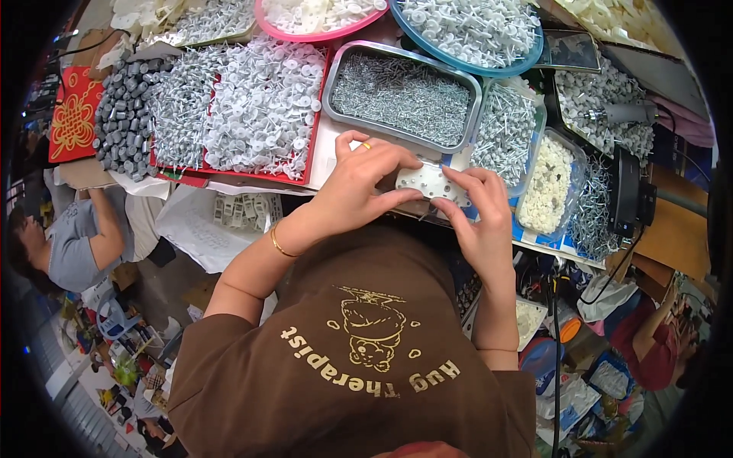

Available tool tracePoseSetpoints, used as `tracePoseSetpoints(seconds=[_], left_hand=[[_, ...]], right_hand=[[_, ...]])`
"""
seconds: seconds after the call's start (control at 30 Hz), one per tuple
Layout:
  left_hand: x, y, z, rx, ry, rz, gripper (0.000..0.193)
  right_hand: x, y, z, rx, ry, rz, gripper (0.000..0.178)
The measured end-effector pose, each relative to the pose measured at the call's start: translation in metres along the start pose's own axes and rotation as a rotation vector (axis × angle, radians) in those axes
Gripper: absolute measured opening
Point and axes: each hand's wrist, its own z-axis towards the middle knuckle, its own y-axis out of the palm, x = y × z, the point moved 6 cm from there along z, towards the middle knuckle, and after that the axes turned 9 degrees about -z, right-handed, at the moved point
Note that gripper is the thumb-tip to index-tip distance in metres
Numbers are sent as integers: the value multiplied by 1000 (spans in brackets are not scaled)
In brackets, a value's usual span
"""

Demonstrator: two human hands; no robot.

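Observation:
A small white plastic piece with several round holes [422, 181] is held level between my two hands, just in front of the metal tray. My left hand [365, 181] pinches its left end, thumb along the near edge and fingers at the far edge. On the other end, my right hand [481, 200] closes with the thumb below and fingertips on top. The rectangular metal tray [329, 98], filled with small screws [401, 99], lies right beyond my fingers. What sits inside or under the piece is covered by my fingers.
Left of the tray, a red box [314, 145] holds white disc-headed parts; grey plugs [126, 114] lie beyond it. A blue basin [473, 70] and pink basin [321, 34] stand at the back. Rightward are a clear tub of cream pieces [546, 187] and loose screws [592, 210]. People are at both sides.

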Motion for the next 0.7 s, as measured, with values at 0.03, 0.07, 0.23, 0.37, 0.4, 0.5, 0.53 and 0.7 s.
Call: tracePoseSetpoints(seconds=[0.03, 0.07, 0.23, 0.37, 0.4, 0.5, 0.53, 0.7], left_hand=[[0, -2, 1, -2, 1, -3, 39], [-2, -2, 2, -32, 3, -5, 39], [-2, -3, 9, -73, -25, -7, 38], [2, -2, 9, -71, 23, 23, 39], [1, 0, 9, -85, 8, 8, 40], [-1, 0, 12, -160, -48, 26, 45], [5, 0, 15, -171, -8, -9, 47], [-8, 9, 20, -287, 20, -147, 46]], right_hand=[[0, 0, -1, 0, 3, -2, 40], [1, 1, -2, -17, 27, 43, 39], [5, 2, 5, -146, 132, 132, 38], [4, 4, -3, -30, 13, 82, 38], [3, 3, -4, -4, 12, 71, 38], [7, 6, 0, -56, 51, 117, 39], [5, 6, -2, -49, 19, 60, 38], [0, 2, 1, -63, -42, -4, 38]])
